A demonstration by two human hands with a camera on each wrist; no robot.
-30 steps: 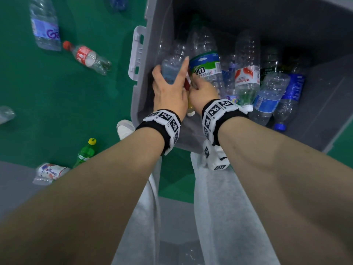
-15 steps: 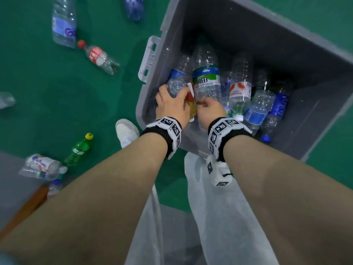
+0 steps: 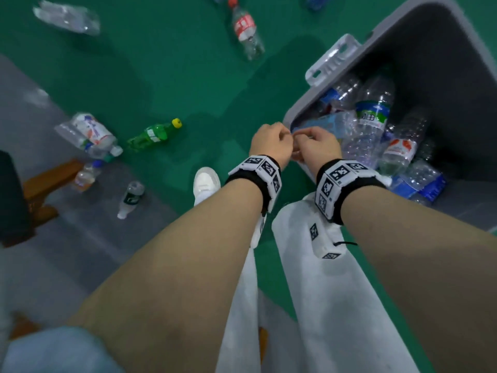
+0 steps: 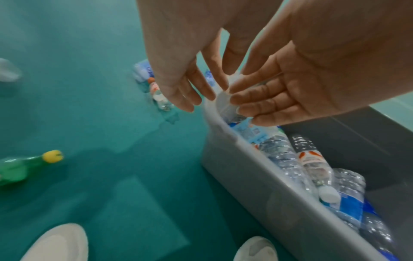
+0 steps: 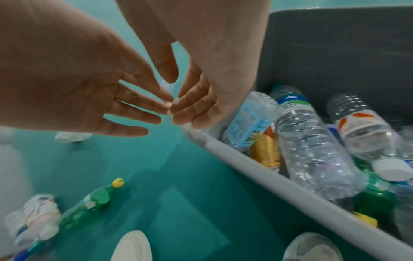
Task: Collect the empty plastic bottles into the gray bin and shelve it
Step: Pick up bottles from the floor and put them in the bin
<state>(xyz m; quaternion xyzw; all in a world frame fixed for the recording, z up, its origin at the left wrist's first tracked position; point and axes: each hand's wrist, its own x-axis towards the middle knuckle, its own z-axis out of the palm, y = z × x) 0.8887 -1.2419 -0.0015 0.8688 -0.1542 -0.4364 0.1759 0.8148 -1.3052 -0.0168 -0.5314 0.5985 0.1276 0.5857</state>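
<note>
Both hands empty above bin corner
L hand & R hand fingers relaxed, fingertips meeting; bottles lie just right, inside gray bin.

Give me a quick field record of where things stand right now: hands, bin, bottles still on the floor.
left hand: empty, fingers loose, just outside the bin's near corner
right hand: empty, fingers loose, at the bin rim, fingertips meeting the left's
gray bin: on the green floor, partly filled with bottles
green bottle: lying on the floor, yellow cap on
red-label bottle: lying on the floor beyond the bin
task: not finished
</note>
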